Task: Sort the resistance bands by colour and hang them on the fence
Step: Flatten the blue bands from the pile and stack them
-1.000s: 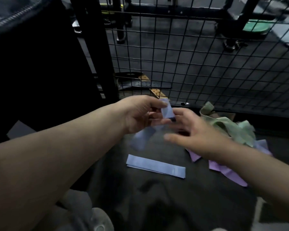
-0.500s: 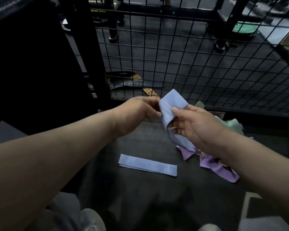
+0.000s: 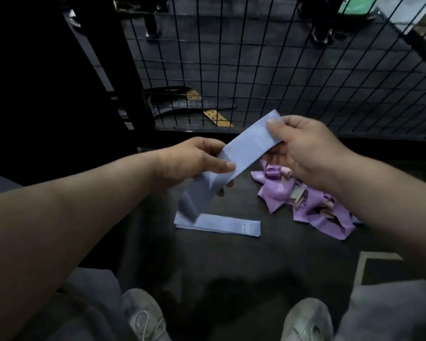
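Resistance bands [image 3: 312, 212] lay on the dark floor [image 3: 231, 267] just past two grey trainers [image 3: 143, 316]. Nearest of them was a flat light-blue band [image 3: 221, 223], folded straight. Above it both hands held a second light-blue band [image 3: 246, 148] on a slant. The left hand [image 3: 192, 161] pinched its lower part between thumb and fingers, the loose end drooping toward the flat one. The right hand [image 3: 305, 148] pinched the upper end, thumb on top. Partly under the right wrist sat a crumpled heap of purple bands [image 3: 280, 190] with paler pieces mixed in. Behind stood the black wire-mesh fence [image 3: 280, 70], and beyond it lay perforated lifting belts [image 3: 194, 104].
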Motion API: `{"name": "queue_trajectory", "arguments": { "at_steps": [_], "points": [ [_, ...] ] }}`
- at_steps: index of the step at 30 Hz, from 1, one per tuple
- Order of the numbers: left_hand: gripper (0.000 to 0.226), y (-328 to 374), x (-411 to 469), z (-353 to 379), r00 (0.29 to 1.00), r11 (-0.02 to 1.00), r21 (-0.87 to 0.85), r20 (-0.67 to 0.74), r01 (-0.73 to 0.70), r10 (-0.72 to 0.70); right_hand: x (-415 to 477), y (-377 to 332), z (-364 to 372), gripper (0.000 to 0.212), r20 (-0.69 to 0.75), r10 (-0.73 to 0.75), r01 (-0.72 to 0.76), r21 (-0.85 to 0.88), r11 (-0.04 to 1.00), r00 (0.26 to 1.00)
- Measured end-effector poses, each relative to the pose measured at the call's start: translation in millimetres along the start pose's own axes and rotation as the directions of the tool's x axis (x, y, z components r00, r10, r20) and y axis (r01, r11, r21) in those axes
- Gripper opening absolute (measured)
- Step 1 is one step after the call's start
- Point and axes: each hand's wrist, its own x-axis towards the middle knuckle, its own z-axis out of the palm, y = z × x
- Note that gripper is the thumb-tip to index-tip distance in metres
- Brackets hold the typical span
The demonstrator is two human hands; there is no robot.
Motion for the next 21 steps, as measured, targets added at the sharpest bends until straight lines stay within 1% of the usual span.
{"name": "queue_trajectory", "arguments": {
  "at_steps": [2, 4, 6, 7, 8, 10, 11, 13, 15, 16, 18, 21],
  "points": [
    [0.008, -15.5, 1.9, -4.8, 0.995, 0.994, 0.048, -0.016, 0.1, -0.099, 10.2, 18.5, -7.1, 0.011, -0.083, 0.045, -0.047, -0.025, 0.999, 0.996],
    [0.012, -35.8, 6.1, -15.9, 0.978, 0.968, 0.141, -0.042, 0.207, -0.204, 17.6, 46.7, -14.2, 0.013, -0.079, 0.11, -0.119, -0.118, 0.986, 0.991],
    [0.009, -58.9, 10.8, -27.4, 0.948, 0.907, 0.28, -0.059, 0.315, -0.311, 19.6, 84.8, -18.6, 0.017, -0.102, 0.174, -0.193, -0.221, 0.956, 0.979],
    [0.006, -69.6, 13.7, -33.9, 0.93, 0.866, 0.344, -0.069, 0.363, -0.362, 21.1, 105.3, -20.3, 0.017, -0.143, 0.201, -0.23, -0.233, 0.945, 0.969],
    [0.008, -81.9, 17.7, -41.2, 0.909, 0.834, 0.372, -0.083, 0.407, -0.407, 22.0, 124.8, -21.5, 0.016, -0.191, 0.228, -0.267, -0.217, 0.939, 0.955],
    [0.019, -108.2, 25.9, -56.4, 0.871, 0.795, 0.364, -0.118, 0.485, -0.477, 26.3, 161.1, -23.9, 0.012, -0.29, 0.31, -0.366, -0.166, 0.915, 0.905],
    [0.02, -122.2, 28.8, -61.3, 0.855, 0.784, 0.347, -0.138, 0.515, -0.5, 28.9, 178.2, -25.6, 0.011, -0.32, 0.368, -0.426, -0.134, 0.895, 0.873],
    [0.016, -153.3, 35.5, -61.6, 0.826, 0.772, 0.295, -0.169, 0.563, -0.538, 32.3, 212.1, -30.7, 0.017, -0.353, 0.482, -0.527, -0.039, 0.849, 0.802],
    [0.017, -181.1, 45.3, -54.7, 0.812, 0.773, 0.252, -0.212, 0.583, -0.543, 33.8, 239.1, -35.2, 0.024, -0.359, 0.578, -0.604, 0.048, 0.796, 0.733],
    [0.018, -193.8, 53.1, -50.7, 0.814, 0.766, 0.278, -0.238, 0.58, -0.53, 35.5, 249.6, -36.5, 0.021, -0.358, 0.609, -0.627, 0.079, 0.775, 0.708],
    [0.016, -214.0, 68.7, -41.4, 0.825, 0.73, 0.385, -0.271, 0.565, -0.495, 40.0, 268.9, -37.7, 0.012, -0.372, 0.642, -0.656, 0.107, 0.747, 0.671],
    [0.011, -236.1, 89.9, -34.2, 0.835, 0.724, 0.417, -0.288, 0.55, -0.469, 45.0, 291.3, -39.2, 0.014, -0.421, 0.664, -0.7, 0.091, 0.708, 0.618]
  ]
}}
